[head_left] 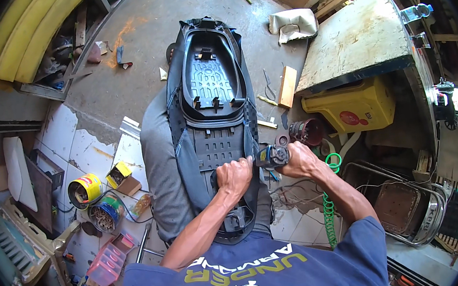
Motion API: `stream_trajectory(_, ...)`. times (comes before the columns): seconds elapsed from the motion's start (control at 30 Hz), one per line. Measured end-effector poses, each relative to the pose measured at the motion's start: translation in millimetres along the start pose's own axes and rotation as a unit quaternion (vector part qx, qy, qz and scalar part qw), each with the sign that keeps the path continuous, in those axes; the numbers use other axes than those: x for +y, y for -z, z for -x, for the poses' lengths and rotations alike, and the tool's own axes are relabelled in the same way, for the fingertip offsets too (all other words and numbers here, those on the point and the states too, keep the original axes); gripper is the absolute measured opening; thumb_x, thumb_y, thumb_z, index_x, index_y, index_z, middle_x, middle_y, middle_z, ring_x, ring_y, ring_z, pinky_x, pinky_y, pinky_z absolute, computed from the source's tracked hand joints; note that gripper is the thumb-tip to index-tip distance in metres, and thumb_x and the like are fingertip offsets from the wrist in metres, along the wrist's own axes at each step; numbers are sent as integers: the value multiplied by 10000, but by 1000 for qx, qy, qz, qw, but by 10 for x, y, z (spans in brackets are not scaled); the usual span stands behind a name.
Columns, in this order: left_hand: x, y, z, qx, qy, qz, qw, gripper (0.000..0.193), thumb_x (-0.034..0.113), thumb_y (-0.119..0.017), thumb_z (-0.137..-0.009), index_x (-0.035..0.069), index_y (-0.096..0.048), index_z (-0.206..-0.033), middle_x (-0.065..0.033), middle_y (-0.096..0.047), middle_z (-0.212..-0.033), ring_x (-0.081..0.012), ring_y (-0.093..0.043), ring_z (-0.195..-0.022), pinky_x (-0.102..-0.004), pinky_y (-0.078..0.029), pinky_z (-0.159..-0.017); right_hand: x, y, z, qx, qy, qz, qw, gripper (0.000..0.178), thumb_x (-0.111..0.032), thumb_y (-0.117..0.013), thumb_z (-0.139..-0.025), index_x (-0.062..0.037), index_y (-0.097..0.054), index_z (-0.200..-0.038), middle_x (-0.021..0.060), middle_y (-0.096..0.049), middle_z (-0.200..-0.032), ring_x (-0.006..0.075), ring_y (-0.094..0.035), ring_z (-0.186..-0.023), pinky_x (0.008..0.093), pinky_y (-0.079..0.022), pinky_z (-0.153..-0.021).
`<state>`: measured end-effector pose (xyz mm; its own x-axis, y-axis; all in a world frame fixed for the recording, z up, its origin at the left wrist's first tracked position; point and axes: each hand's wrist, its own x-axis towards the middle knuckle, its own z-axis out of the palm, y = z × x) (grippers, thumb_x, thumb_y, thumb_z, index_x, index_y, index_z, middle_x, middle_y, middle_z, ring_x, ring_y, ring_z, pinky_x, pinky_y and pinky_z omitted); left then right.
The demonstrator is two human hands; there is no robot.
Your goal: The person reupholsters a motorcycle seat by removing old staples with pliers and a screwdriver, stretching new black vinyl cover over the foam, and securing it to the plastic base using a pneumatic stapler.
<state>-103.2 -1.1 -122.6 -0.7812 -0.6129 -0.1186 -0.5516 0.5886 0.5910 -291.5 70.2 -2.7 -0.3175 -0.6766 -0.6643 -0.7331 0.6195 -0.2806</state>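
A long black motorcycle seat (220,138) lies underside up across my lap, its ribbed plastic base facing me. Dark cover material is folded over its edges, with staples along both sides. My left hand (235,177) is closed at the right edge of the seat, gripping the seat cover (190,164); part of the fold is hidden under the fingers. Just right of it, my right hand (299,161) is wrapped around a staple gun (273,156), its nose pointing left at the seat's edge beside my left fingers. A green coiled air hose (329,216) hangs below my right forearm.
On the left floor stand a yellow can (85,191), a tin of small metal pieces (106,214) and a pink plastic box (107,262). To the right are a wooden block (288,87), a yellow crate (353,105) under a worn table (352,38), and a folded metal chair (402,200).
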Motion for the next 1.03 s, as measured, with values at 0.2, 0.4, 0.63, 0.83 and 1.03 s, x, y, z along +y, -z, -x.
stream_trajectory(0.2,-40,-80,-7,-3,-2,-9,1000,486,368,-558,-1026,56,-702,-683,-223,-675,-622,-396,-696,-543,-511,-532,-481,-30,-179,56,37,3,27,999,311,-245,-735,-735,27,-742,-887,303,-683,-760,461,-711,-766,506,-594,-750)
stream_trajectory(0.4,1,-29,-19,-12,4,-26,1000,464,358,-556,-1022,65,-716,-700,-204,-702,-654,-371,-721,-582,-487,-561,-520,-47,-185,240,-14,-10,8,1000,310,-267,-716,-748,42,-731,-765,318,-678,-773,461,-710,-765,500,-585,-741)
stream_trajectory(0.63,-15,-22,-27,-5,-7,-28,1000,466,354,-553,-1021,59,-716,-698,-215,-696,-648,-375,-717,-575,-490,-561,-517,-75,-225,336,4,-17,-20,1000,334,-288,-728,-763,46,-729,-770,312,-677,-764,445,-716,-771,490,-589,-754)
stream_trajectory(0.83,-37,-96,7,-6,5,-12,1000,501,383,-544,-1021,50,-715,-688,-240,-684,-651,-408,-707,-578,-529,-544,-516,-110,-413,450,-2,-11,6,1000,297,-271,-714,-751,15,-749,-823,298,-682,-776,462,-701,-773,506,-583,-760)
stream_trajectory(1.03,-5,-55,-22,-20,22,-7,1000,490,413,-534,-1025,82,-747,-733,-237,-705,-692,-431,-715,-612,-552,-560,-568,-19,-447,542,27,-20,-51,998,261,-258,-707,-760,-12,-760,-827,290,-695,-792,456,-708,-772,505,-586,-768)
